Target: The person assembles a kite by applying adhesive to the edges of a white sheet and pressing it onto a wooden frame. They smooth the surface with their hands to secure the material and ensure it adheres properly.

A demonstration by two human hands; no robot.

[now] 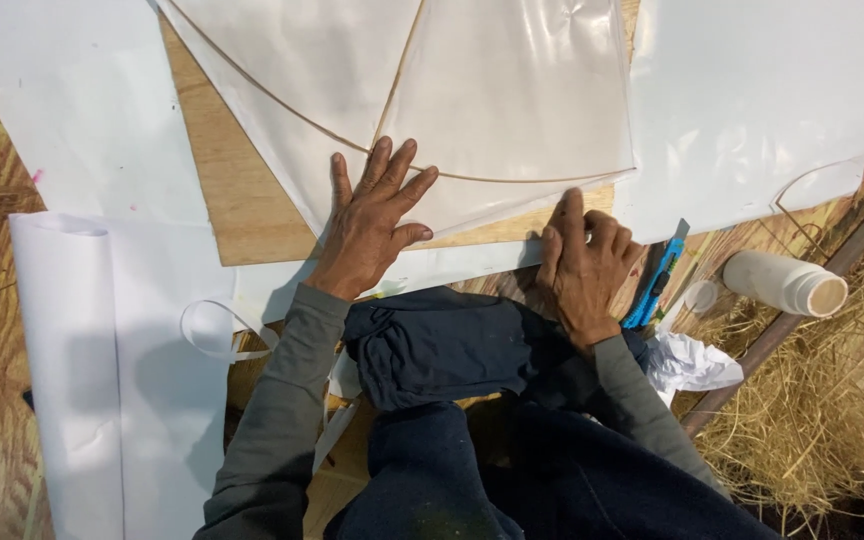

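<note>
Left hand (372,215) lies flat, fingers spread, pinning the kite paper (512,100) on the board (242,200). Right hand (584,262) presses its lower edge with curled fingers, holding nothing. I'd keep the pressure even so the sheet doesn't wrinkle. Blue cutter (657,280) lies just beside it.

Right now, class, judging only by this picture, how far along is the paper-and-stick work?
Done: thin sticks already lie crossed and bowed on the white sheet, whose lower edge looks cut. In hand: the left hand presses flat on the sheet while the right hand presses its lower edge against the wooden board. Left: the blue cutter lies unused, and the paper roll sits untouched.
</note>
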